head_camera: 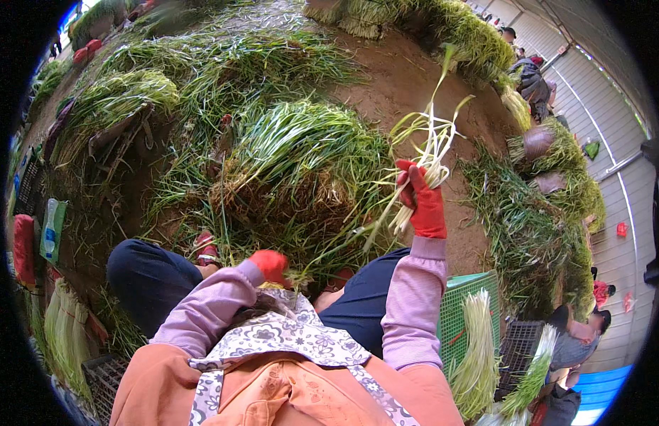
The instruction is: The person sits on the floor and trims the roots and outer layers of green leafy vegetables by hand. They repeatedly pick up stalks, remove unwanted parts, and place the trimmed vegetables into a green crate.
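Observation:
My right hand (422, 205), in a red glove, grips a small bunch of pale-stemmed leafy greens (433, 141) by the stems, raised right of centre. My left hand (271, 268), also red-gloved and blurred, is low in front of my apron (287, 338); loose green leaves and roots lie beside it, and whether it holds them I cannot tell. Between and beyond my knees sits a large heap of long green stalks with brown roots (303, 154), its roots facing me. Loose green leaves lie around the heap and by my shoes.
A green plastic basket (468, 319) with a bundle of pale stalks (476, 346) stands at my right. Beside it is a dark crate (521, 346). Tied bundles (66, 325) stand at left, near a plastic bottle (50, 229). Other people sit along the right side.

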{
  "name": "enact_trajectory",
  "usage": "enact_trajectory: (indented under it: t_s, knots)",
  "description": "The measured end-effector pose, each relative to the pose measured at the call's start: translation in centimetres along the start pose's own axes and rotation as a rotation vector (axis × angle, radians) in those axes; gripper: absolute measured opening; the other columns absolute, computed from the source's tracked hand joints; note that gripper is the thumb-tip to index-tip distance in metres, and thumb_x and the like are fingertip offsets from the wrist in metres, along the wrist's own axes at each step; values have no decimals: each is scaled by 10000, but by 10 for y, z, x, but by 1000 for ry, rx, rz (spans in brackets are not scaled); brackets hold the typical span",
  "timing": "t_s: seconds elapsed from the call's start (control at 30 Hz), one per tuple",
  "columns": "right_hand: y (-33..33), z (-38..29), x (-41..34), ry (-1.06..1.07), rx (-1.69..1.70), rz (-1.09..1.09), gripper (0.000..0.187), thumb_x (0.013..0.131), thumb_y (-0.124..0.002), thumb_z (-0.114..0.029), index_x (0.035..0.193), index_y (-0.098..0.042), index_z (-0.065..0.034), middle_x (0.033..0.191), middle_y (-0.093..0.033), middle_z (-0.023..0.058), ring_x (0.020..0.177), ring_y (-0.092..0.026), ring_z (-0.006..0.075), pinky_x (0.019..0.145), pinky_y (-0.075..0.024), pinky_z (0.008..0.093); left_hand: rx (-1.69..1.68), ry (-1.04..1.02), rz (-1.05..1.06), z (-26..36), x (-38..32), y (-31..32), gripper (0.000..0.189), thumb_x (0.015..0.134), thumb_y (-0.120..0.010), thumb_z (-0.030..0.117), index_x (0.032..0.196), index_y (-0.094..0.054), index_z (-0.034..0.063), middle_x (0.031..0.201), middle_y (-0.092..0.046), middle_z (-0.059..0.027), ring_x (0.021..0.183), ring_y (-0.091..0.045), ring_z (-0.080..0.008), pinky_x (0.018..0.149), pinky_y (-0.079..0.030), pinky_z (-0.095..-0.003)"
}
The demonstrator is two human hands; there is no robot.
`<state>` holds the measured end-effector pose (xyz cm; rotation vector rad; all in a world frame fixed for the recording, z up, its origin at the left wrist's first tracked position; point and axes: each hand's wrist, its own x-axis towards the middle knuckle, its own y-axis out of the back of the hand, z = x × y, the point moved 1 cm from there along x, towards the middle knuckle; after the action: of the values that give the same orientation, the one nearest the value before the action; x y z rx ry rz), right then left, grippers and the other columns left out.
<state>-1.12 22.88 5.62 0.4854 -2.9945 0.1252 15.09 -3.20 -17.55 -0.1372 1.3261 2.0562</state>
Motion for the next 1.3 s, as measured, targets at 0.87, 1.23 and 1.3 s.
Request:
enact_trajectory:
  t_s: [0.87, 1.23, 1.3]
  knots:
    - [-48, 17, -12, -106, -73, -92, 430, 952, -468, -420, 1052, -664, -50, 671, -584, -9, 464, -380, 36, 420, -273, 197, -1650, -329, 848, 114, 55, 222, 186, 849, -688, 259, 878, -636, 83, 846, -665, -14, 714, -598, -98, 648, -459, -241]
    - [12, 20, 9, 64, 376, 106, 378, 977, -472, -322, 1164, -583, -12, 830, -624, -3, 504, -377, 20, 433, -286, 180, -1081, 46, 272, 50, -32, 204, 236, 929, -562, 251, 991, -611, 29, 761, -607, -3, 652, -523, -57, 557, -406, -184]
    - [13, 21, 9, 29, 389, 105, 367, 985, -460, -304, 1139, -592, 2, 836, -628, 18, 527, -393, 22, 422, -264, 173, -780, -65, 489, 62, -15, 201, 351, 864, -663, 303, 1060, -619, 15, 897, -630, -28, 764, -563, -87, 685, -469, -228]
